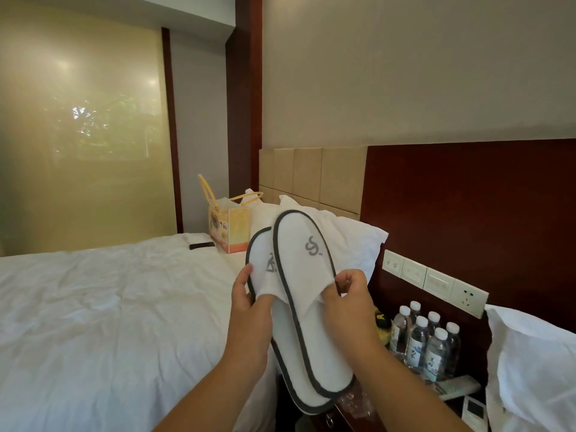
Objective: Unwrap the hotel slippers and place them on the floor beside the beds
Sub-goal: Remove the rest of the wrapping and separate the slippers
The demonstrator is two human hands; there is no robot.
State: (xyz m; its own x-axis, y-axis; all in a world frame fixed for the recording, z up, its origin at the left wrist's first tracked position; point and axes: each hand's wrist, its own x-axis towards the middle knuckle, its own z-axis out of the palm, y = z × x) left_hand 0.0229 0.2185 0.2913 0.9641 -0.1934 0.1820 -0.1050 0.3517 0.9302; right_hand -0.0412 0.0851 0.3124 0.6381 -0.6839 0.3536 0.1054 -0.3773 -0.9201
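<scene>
Two white hotel slippers with dark grey trim and a grey logo are held up in front of me, overlapping, toes pointing up. The front slipper (304, 266) lies over the back slipper (263, 260). My left hand (244, 291) grips the left edge of the back slipper. My right hand (346, 294) pinches the strap edge of the front slipper. Crumpled clear plastic wrapping (355, 403) lies below the slippers' heels, beside the nightstand.
A bed (109, 307) with white sheets fills the left, with a pillow (352, 241), an orange gift bag (229, 227) and a dark phone (202, 245) on it. Several water bottles (420, 338) stand on the nightstand. A second bed's pillow (536, 363) is at right.
</scene>
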